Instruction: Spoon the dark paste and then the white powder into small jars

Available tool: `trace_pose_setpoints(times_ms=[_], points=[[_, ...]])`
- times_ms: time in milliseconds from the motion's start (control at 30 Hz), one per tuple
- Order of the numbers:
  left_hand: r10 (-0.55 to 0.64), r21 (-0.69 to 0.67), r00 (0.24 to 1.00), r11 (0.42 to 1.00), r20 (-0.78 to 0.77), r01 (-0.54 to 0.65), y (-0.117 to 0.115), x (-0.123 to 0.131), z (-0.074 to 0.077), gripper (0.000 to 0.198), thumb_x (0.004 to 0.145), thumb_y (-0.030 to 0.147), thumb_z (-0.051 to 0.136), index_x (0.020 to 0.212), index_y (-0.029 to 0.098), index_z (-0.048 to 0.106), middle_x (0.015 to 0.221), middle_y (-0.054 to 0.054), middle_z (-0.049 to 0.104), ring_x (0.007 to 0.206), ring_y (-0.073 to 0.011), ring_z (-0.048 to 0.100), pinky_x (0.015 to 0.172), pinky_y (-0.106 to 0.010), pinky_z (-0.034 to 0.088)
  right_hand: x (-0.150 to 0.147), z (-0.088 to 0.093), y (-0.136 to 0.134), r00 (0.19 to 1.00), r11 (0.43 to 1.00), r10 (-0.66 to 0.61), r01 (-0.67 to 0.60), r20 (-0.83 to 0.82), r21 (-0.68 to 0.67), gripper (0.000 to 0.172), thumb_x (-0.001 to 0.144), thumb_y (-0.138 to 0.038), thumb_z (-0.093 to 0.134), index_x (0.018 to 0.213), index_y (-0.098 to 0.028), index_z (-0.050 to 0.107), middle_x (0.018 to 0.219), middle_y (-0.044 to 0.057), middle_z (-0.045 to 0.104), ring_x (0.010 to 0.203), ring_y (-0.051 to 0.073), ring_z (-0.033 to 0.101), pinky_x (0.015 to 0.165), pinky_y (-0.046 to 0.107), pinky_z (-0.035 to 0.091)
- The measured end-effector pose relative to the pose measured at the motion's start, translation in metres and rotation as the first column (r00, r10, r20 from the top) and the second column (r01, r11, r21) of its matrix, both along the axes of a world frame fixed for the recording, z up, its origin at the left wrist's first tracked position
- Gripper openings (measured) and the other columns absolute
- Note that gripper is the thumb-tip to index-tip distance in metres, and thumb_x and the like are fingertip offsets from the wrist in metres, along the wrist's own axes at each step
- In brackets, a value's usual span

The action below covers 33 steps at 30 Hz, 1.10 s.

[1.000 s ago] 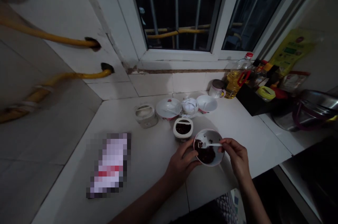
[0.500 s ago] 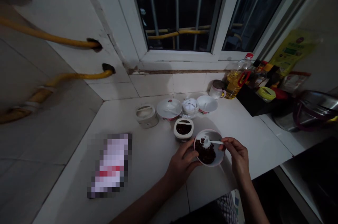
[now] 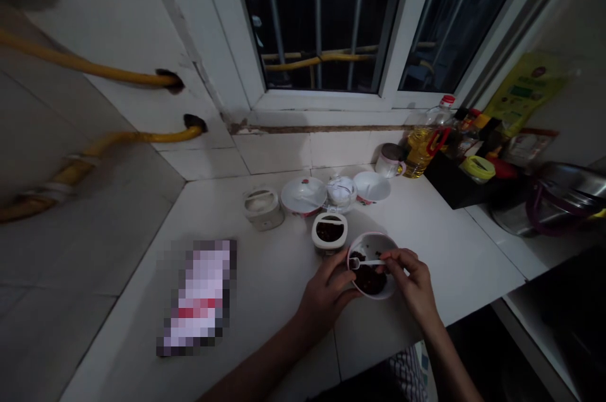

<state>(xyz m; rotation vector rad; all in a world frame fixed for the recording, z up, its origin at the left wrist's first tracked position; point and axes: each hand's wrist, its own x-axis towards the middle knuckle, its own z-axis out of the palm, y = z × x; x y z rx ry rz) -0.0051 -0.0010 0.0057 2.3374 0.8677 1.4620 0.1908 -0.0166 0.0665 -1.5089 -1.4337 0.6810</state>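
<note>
Right hand (image 3: 413,282), one: fingers gripped the handle of a white spoon (image 3: 371,262), its head towards 9 o'clock. Left hand (image 3: 322,293), one: fingers gripped the bowl (image 3: 373,240) by its 8 o'clock side. Bowl: held near the front of the table (image 3: 269,282), dark food (image 3: 372,283) inside, spoon head within the rim. Around the bowl stood: at 10, near, the dark-filled jar (image 3: 329,233); also at 10, farther, the pale jar (image 3: 263,209); at 12, the white dish (image 3: 372,187); at 1, the oil bottle (image 3: 421,153).
</note>
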Motion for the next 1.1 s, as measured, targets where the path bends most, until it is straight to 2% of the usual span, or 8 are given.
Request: trace_pose_setpoints(times_ms=[233, 567, 667, 733, 833, 933, 1000, 1100], points=[[-0.004, 0.025, 1.000, 1.000, 0.015, 0.004, 0.001, 0.000, 0.001, 0.020, 0.090, 0.029, 0.059, 0.106, 0.017, 0.055, 0.130, -0.016, 0.051, 0.114, -0.0242, 0.059, 0.085, -0.038, 0.058, 0.006, 0.009, -0.001, 0.948, 0.991, -0.074, 0.035, -0.310, -0.132, 0.027, 0.075, -0.045, 0.063, 0.077, -0.018, 0.067, 0.060, 0.004, 0.068, 0.060, 0.020, 0.059, 0.065, 0.033, 0.046], [-0.006, -0.021, 1.000, 1.000, 0.018, 0.007, 0.001, 0.000, 0.002, 0.019, 0.090, 0.030, 0.059, 0.107, 0.020, 0.055, 0.130, -0.015, 0.052, 0.114, -0.0244, 0.060, 0.085, -0.038, 0.058, 0.003, 0.017, 0.010, 0.935, 0.997, -0.072, 0.071, -0.347, -0.014, 0.020, 0.077, -0.038, 0.062, 0.077, -0.018, 0.067, 0.059, 0.003, 0.067, 0.060, 0.019, 0.059, 0.063, 0.032, 0.048], [-0.004, -0.025, 1.000, 1.000, 0.014, 0.005, 0.001, 0.000, 0.002, 0.020, 0.090, 0.030, 0.059, 0.107, 0.019, 0.056, 0.130, -0.015, 0.053, 0.112, -0.0244, 0.060, 0.084, -0.038, 0.058, -0.011, 0.026, 0.017, 0.965, 0.993, -0.063, 0.086, -0.254, 0.083, 0.019, 0.082, -0.036, 0.058, 0.083, -0.019, 0.067, 0.066, 0.004, 0.069, 0.064, 0.019, 0.061, 0.062, 0.031, 0.049], [0.001, -0.024, 1.000, 1.000, 0.005, -0.001, 0.001, 0.000, 0.001, 0.021, 0.090, 0.031, 0.059, 0.107, 0.019, 0.057, 0.130, -0.016, 0.052, 0.112, -0.0245, 0.060, 0.085, -0.038, 0.058, -0.022, 0.031, 0.021, 0.994, 0.975, -0.060, 0.078, -0.095, 0.208, 0.017, 0.087, -0.031, 0.053, 0.088, -0.020, 0.067, 0.075, 0.005, 0.071, 0.071, 0.019, 0.063, 0.068, 0.033, 0.049], [0.018, -0.012, 1.000, 1.000, -0.002, -0.018, 0.001, 0.001, 0.000, 0.021, 0.090, 0.032, 0.058, 0.106, 0.019, 0.057, 0.130, -0.016, 0.052, 0.114, -0.0247, 0.059, 0.087, -0.039, 0.056, -0.035, 0.033, 0.026, 0.964, 0.908, 0.023, -0.130, 0.264, 0.399, 0.021, 0.089, -0.017, 0.047, 0.095, -0.023, 0.066, 0.082, 0.004, 0.071, 0.077, 0.019, 0.063, 0.085, 0.040, 0.045], [0.034, -0.007, 0.999, 0.999, 0.003, -0.034, 0.001, 0.001, 0.000, 0.019, 0.091, 0.032, 0.058, 0.105, 0.020, 0.057, 0.129, -0.014, 0.053, 0.114, -0.0244, 0.059, 0.087, -0.039, 0.056, -0.038, 0.033, 0.028, 0.857, 0.835, 0.087, -0.341, 0.507, 0.433, 0.030, 0.086, -0.007, 0.043, 0.100, -0.023, 0.065, 0.085, 0.003, 0.072, 0.075, 0.019, 0.063, 0.093, 0.045, 0.040], [0.024, -0.012, 1.000, 1.000, 0.005, -0.024, 0.001, 0.000, 0.000, 0.019, 0.090, 0.031, 0.059, 0.105, 0.019, 0.057, 0.129, -0.015, 0.053, 0.113, -0.0242, 0.060, 0.087, -0.039, 0.057, -0.033, 0.033, 0.026, 0.849, 0.824, 0.061, -0.340, 0.526, 0.453, 0.031, 0.086, -0.006, 0.043, 0.101, -0.023, 0.064, 0.087, 0.003, 0.073, 0.075, 0.018, 0.064, 0.092, 0.045, 0.039], [0.004, -0.016, 1.000, 1.000, 0.009, -0.004, 0.001, 0.000, 0.000, 0.021, 0.089, 0.030, 0.060, 0.107, 0.020, 0.055, 0.129, -0.015, 0.053, 0.113, -0.0243, 0.060, 0.087, -0.039, 0.057, -0.016, 0.031, 0.019, 0.891, 0.835, -0.026, -0.230, 0.454, 0.499, 0.027, 0.087, -0.009, 0.045, 0.102, -0.024, 0.062, 0.084, 0.003, 0.073, 0.072, 0.018, 0.064, 0.090, 0.045, 0.042]])
